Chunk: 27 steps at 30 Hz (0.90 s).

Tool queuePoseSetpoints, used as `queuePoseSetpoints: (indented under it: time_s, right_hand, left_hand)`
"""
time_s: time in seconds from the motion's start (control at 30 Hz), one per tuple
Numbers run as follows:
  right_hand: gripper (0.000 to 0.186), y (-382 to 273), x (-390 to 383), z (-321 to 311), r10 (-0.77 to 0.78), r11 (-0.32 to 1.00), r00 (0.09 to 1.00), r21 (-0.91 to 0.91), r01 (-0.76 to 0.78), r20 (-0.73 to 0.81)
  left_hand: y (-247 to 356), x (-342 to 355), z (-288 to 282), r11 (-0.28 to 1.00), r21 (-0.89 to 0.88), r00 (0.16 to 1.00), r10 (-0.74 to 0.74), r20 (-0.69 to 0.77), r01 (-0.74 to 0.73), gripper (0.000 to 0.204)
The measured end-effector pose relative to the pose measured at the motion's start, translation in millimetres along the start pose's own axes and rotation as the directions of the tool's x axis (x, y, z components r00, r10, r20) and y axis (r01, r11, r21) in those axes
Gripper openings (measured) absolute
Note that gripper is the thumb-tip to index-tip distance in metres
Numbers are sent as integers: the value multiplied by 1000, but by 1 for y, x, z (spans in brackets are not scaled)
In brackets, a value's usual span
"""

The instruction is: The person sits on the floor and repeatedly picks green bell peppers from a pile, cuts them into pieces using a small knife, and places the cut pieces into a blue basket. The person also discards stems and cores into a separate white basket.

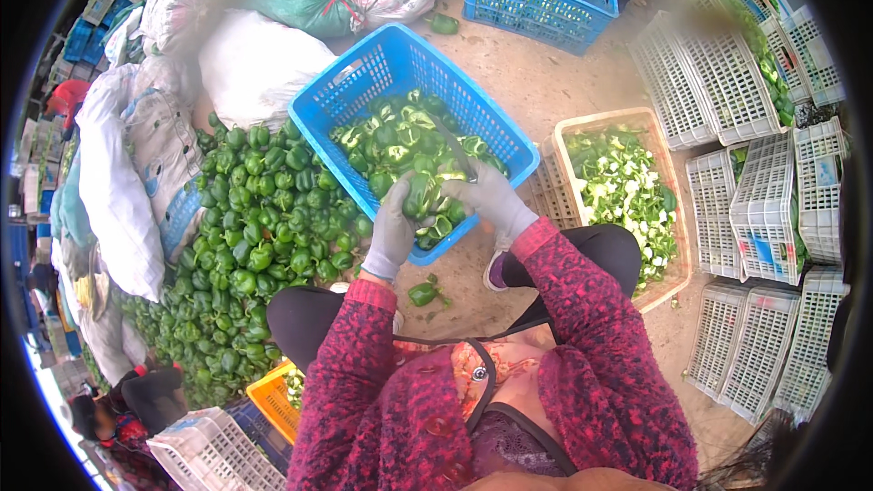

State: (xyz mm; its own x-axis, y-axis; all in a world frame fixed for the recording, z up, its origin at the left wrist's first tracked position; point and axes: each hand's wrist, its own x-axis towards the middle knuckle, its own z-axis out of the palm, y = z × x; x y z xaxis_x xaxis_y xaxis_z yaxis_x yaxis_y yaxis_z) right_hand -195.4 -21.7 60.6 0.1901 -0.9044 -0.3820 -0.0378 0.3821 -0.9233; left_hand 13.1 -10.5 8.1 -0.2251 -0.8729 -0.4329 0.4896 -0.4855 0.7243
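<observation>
Pepper (420,196), green, mid-frame, over the near end of a blue crate (446,73). Left hand (391,229), in a pale grey glove, clamped on its left side. Right hand (489,202), gloved likewise, closed round a knife (457,151), blade slanting toward upper left. Hands near each other; cannot tell if the right fingers also touch the pepper. Cut peppers (393,138) lie inside the crate.

Left of centre: broad heap of whole peppers (259,232). Loose pepper (424,294) on the floor, just below the crate. Right of centre: tan crate (684,241) of pale and green pieces (618,186). Far right: white crates (768,205). Upper left: bulging white sack (259,68). Top: another blue crate (532,9). Lower left: yellow crate (273,409).
</observation>
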Motion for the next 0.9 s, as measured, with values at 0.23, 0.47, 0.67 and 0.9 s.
queuePoseSetpoints:
  time_s: [0.23, 0.47, 0.67, 0.9]
  right_hand:
    - [45, -23, -11, -13, 138, 955, 990, -267, -131, 6]
    - [56, -14, -28, -14, -55, 765, 990, -632, 126, 132]
    - [55, -34, -43, -20, 144, 770, 949, -634, 70, 279]
    - [53, 8, -31, 11, -98, 914, 932, -403, -55, -350]
  left_hand:
    - [13, -2, 25, 425, 751, 855, 362, 371, -506, 51]
    - [-11, -3, 34, 145, 820, 789, 407, 460, -553, 39]
    - [-31, -22, 28, 939, 344, 978, -59, 201, -14, 45]
    - [10, -24, 32, 975, 49, 945, 222, -239, -217, 43]
